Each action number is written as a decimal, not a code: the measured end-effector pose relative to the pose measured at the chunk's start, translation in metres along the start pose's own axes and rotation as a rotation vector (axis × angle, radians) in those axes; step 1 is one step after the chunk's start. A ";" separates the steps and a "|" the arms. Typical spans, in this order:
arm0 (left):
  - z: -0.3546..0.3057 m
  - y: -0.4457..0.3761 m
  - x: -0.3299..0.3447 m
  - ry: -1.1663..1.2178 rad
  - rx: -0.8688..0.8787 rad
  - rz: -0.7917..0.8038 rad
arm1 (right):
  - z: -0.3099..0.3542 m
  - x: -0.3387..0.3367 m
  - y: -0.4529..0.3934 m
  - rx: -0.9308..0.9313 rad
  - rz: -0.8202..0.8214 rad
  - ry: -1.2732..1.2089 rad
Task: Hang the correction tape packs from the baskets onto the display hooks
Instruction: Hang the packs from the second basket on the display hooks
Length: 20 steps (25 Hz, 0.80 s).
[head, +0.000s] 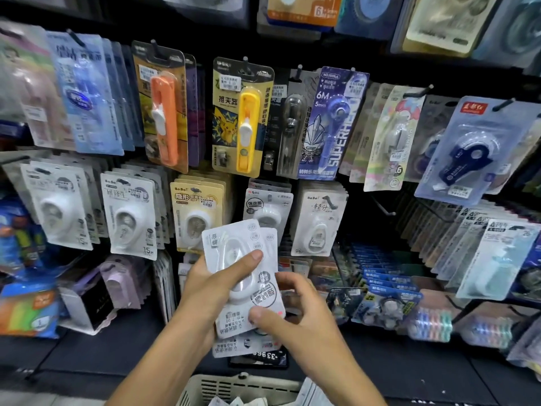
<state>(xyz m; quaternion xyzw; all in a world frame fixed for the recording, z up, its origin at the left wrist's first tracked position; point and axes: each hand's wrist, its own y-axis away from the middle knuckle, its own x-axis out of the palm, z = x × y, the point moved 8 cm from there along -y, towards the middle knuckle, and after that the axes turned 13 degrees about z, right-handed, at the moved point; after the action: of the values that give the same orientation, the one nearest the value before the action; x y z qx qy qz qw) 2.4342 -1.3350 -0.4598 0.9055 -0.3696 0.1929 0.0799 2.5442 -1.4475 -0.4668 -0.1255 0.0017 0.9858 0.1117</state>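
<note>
A small stack of white correction tape packs (243,276) with clear plastic bubbles is held up in front of the shelves, upside down. The left hand (213,288) grips the stack from the left side, with its thumb across the front. The right hand (295,315) pinches the bottom right corner of the front pack. A pale plastic basket (234,388) with slots sits below the hands. Behind, many more packs hang on black display hooks (383,208), like the yellow pack with an orange clip pusher (162,112).
</note>
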 end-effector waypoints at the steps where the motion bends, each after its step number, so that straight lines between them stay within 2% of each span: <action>1: 0.001 0.000 0.000 0.005 -0.007 0.001 | 0.001 0.002 -0.001 0.007 -0.037 0.056; 3: 0.001 -0.001 0.000 -0.008 -0.037 0.040 | 0.004 -0.004 -0.005 0.010 -0.143 0.055; 7: 0.007 0.001 0.011 0.021 -0.091 0.238 | 0.002 -0.026 -0.005 -0.002 -0.274 -0.243; 10: 0.009 0.004 0.013 -0.062 -0.113 0.300 | 0.002 -0.042 -0.006 -0.042 -0.395 -0.408; 12: 0.008 0.006 0.009 -0.113 -0.134 0.272 | 0.003 -0.073 -0.001 -0.073 -0.595 -0.446; 14: 0.005 0.006 -0.005 -0.134 -0.140 0.143 | 0.012 -0.108 0.007 -0.121 -0.708 -0.466; 15: 0.003 0.006 -0.014 -0.142 -0.143 0.064 | 0.018 -0.119 0.007 -0.130 -0.677 -0.437; 17: 0.004 0.005 -0.020 -0.134 -0.162 0.000 | 0.031 -0.118 -0.002 -0.104 -0.469 -0.290; 19: 0.008 0.006 -0.009 -0.104 -0.191 0.069 | 0.047 -0.097 -0.015 -0.092 -0.260 -0.063; 20: 0.011 0.007 0.000 -0.064 -0.211 0.126 | 0.055 -0.086 -0.021 -0.117 -0.216 0.020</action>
<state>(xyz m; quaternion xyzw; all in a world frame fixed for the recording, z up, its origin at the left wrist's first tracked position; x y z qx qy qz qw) 2.4324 -1.3426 -0.4698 0.8727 -0.4463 0.1285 0.1505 2.6167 -1.4445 -0.3915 -0.1412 -0.0683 0.9651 0.2097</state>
